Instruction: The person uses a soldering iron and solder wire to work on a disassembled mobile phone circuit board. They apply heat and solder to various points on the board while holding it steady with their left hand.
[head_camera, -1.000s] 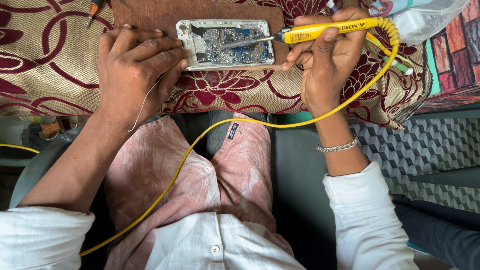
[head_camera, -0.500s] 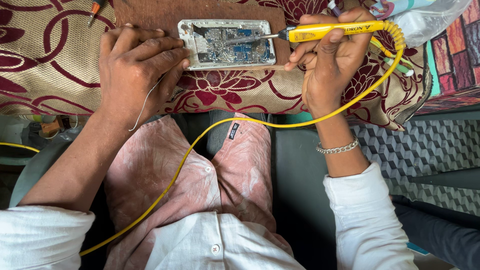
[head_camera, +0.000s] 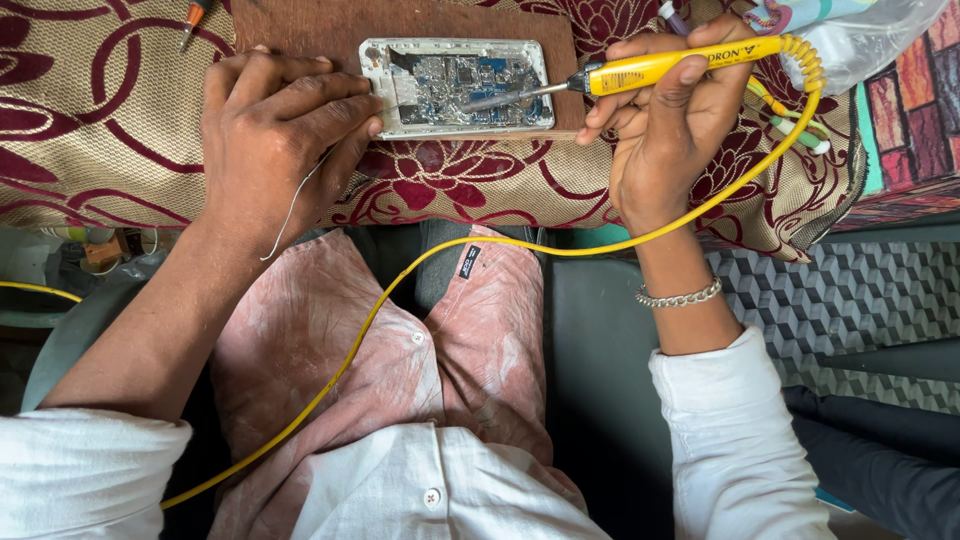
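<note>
An opened phone (head_camera: 455, 87) lies on a brown wooden board (head_camera: 300, 22), its blue circuit board exposed. My right hand (head_camera: 665, 130) grips a yellow soldering iron (head_camera: 670, 66), whose metal tip rests on the circuit board. My left hand (head_camera: 275, 135) presses against the phone's left edge and pinches a thin solder wire (head_camera: 295, 205) that trails down over the cloth. The iron's yellow cord (head_camera: 420, 265) loops from the handle across my lap.
A maroon and beige patterned cloth (head_camera: 100, 120) covers the work surface. An orange-handled tool (head_camera: 195, 15) lies at the top left. A clear plastic bag (head_camera: 860, 40) sits at the top right. Grey patterned flooring (head_camera: 850, 300) lies on the right.
The soldering iron's tip has shifted slightly on the circuit board. My left hand has stayed at the phone's left edge.
</note>
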